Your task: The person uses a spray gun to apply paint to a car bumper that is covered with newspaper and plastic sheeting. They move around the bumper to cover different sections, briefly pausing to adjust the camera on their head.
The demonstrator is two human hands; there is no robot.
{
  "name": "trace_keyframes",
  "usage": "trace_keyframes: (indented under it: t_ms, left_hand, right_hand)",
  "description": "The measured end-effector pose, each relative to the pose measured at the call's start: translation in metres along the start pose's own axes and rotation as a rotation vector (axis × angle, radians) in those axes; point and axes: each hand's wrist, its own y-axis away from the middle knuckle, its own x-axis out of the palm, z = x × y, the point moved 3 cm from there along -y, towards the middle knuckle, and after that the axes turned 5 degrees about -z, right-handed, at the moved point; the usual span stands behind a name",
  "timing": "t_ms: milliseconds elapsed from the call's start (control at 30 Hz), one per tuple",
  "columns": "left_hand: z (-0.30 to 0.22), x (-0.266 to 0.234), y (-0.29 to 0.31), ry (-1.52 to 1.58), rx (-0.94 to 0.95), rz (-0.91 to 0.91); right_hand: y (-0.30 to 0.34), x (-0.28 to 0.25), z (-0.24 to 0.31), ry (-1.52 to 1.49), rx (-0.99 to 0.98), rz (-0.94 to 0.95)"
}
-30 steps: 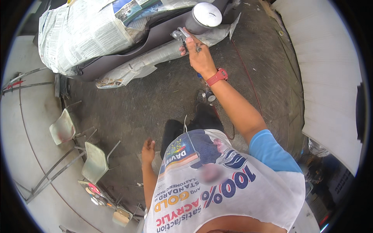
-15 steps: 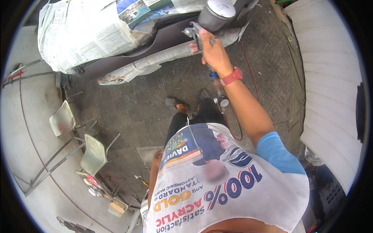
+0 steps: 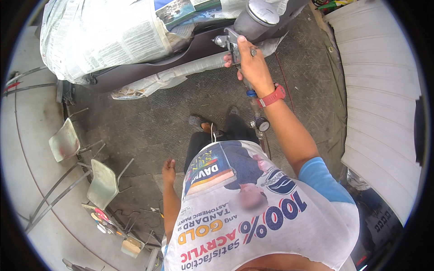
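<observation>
My right hand (image 3: 254, 67) is closed around the handle of a spray gun (image 3: 231, 45) in front of a dark panel. A grey paint cup (image 3: 257, 19) with a pale lid sits on top of the gun, and its metal nozzle points left. Below the grip hang a blue fitting and a round pressure gauge (image 3: 261, 124). My left hand (image 3: 168, 170) hangs low beside my body, fingers loosely bent and apart, with nothing visible in it. The dark panel (image 3: 122, 74) is partly masked with newspaper (image 3: 108, 36) under clear plastic.
A red hose (image 3: 285, 79) trails over the patterned floor on the right. Two pale chairs, one nearer (image 3: 103, 184) and one farther (image 3: 64, 141), stand at left beside metal bars. A white ribbed sheet (image 3: 384, 90) runs along the right side.
My left hand has come out from beside my body and swung forward. The right hand with the spray gun sits slightly lower in view, while the whole view has shifted a little.
</observation>
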Motion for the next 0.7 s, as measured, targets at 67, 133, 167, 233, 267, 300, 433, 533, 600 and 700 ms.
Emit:
trace_keyframes:
  t_ms: [67, 133, 167, 233, 267, 300, 433, 533, 600, 700]
  left_hand:
    - [-0.054, -0.003, 0.003, -0.061, -0.009, 0.002]
    - [-0.069, -0.009, 0.006, -0.088, -0.020, 0.000]
    - [-0.067, -0.010, 0.003, -0.079, -0.021, 0.005]
    - [-0.050, -0.009, -0.004, -0.057, -0.024, 0.016]
    - [-0.026, -0.008, -0.009, -0.044, -0.029, 0.017]
    - [-0.007, -0.006, -0.012, -0.033, -0.031, 0.020]
    - [0.030, 0.001, -0.008, -0.042, -0.084, 0.114]
    - [0.035, 0.006, 0.003, -0.078, -0.047, 0.181]
    - [0.035, 0.013, 0.005, 0.007, -0.037, 0.212]
    - [0.018, 0.017, 0.002, -0.011, -0.166, 0.210]
  right_hand:
    - [0.000, 0.007, 0.000, 0.029, 0.006, 0.023]
    - [0.001, 0.016, 0.005, 0.004, 0.028, 0.054]
    - [0.002, 0.019, 0.007, -0.006, 0.038, 0.067]
    - [-0.002, 0.019, 0.005, -0.005, 0.059, 0.071]
    - [-0.004, 0.020, 0.004, -0.006, 0.070, 0.078]
    - [-0.004, 0.016, 0.005, 0.007, 0.057, 0.048]
    - [0.001, -0.002, 0.008, 0.079, 0.014, -0.077]
    - [0.007, 0.000, 0.015, 0.058, 0.025, -0.054]
    - [0.005, 0.008, 0.018, 0.005, 0.037, -0.002]
    - [0.002, 0.011, 0.025, 0.003, 0.082, 0.031]
